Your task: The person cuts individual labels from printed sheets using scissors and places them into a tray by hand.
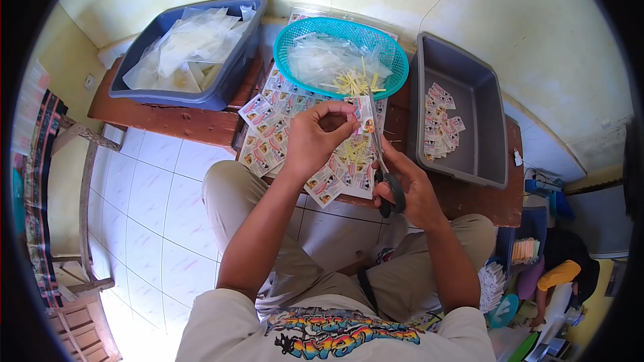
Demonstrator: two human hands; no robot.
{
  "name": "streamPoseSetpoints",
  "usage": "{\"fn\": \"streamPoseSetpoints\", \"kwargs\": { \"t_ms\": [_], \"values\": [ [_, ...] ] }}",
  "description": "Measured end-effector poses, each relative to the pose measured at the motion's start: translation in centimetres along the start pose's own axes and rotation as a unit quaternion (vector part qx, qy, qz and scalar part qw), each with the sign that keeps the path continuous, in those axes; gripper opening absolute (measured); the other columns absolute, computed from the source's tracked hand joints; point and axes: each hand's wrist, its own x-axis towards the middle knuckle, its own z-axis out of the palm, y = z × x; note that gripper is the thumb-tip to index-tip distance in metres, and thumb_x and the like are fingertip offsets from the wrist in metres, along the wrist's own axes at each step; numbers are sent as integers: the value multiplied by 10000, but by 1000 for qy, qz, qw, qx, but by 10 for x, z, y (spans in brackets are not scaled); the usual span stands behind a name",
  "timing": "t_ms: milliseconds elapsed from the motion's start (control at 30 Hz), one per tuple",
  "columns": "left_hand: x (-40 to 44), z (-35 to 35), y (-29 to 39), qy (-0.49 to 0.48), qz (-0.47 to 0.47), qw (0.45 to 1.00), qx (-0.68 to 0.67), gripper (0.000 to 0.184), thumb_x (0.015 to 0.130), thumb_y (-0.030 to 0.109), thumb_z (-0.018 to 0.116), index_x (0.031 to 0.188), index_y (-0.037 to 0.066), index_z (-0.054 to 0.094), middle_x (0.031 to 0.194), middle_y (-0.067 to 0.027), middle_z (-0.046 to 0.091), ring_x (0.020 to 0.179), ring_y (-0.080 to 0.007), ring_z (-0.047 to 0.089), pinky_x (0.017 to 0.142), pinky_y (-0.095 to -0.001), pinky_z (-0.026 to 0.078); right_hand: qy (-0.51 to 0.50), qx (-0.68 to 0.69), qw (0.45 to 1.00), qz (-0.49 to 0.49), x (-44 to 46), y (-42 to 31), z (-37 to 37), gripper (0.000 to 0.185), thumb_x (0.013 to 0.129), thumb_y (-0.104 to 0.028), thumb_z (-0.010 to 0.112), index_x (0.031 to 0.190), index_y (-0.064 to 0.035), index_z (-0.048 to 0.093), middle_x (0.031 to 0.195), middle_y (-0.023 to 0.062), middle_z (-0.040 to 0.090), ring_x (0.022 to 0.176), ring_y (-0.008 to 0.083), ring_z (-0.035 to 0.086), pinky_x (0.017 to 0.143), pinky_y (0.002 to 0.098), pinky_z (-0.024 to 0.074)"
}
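My left hand (315, 135) pinches a small printed label strip (364, 112) between thumb and fingertips. In my right hand (412, 191) are scissors (394, 196) with black handles, their blades pointing away from me along the strip's right edge. Whether the blades are fully closed is hard to make out. Under both hands lie printed label sheets (272, 135), with thin yellow paper offcuts (353, 153) scattered on them. Just beyond the hands stands a turquoise plastic basket (282, 60) containing clear plastic bags and more yellow offcuts.
A grey tub (488, 110) at right contains several cut labels (439, 124). At left, a blue-grey tub (201, 99) holds translucent plastic bags (191, 43). All rest on a low brown wooden bench (168, 124) against the wall. Another person (570, 271) bends over at the far right.
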Motion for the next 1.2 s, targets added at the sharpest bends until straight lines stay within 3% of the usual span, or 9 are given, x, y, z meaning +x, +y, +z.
{"fn": "streamPoseSetpoints", "kwargs": {
  "t_ms": [867, 1200],
  "values": [
    [1, 1, -4, 13, 14, 1000, -10, 225, 930, 16, 796, 1142, -23, 735, 992, -85, 788, 906, -119, 750, 816, -276, 606, 8, -5, 1000, 9, -1, -2, 3, 818, 964, -26, 764, 1665, -103, 349, 1371, 82, 548, 884, 94, 625, 729, 278, 607],
    [0, 1, -3, 13, 18, 1000, 2, 224, 927, 21, 800, 1139, -18, 739, 980, -74, 785, 903, -118, 750, 818, -273, 604, 10, -1, 1000, 9, -2, 0, 2, 821, 969, -7, 750, 1671, -99, 335, 1297, 71, 548, 876, 91, 620, 728, 267, 592]
  ]
}}
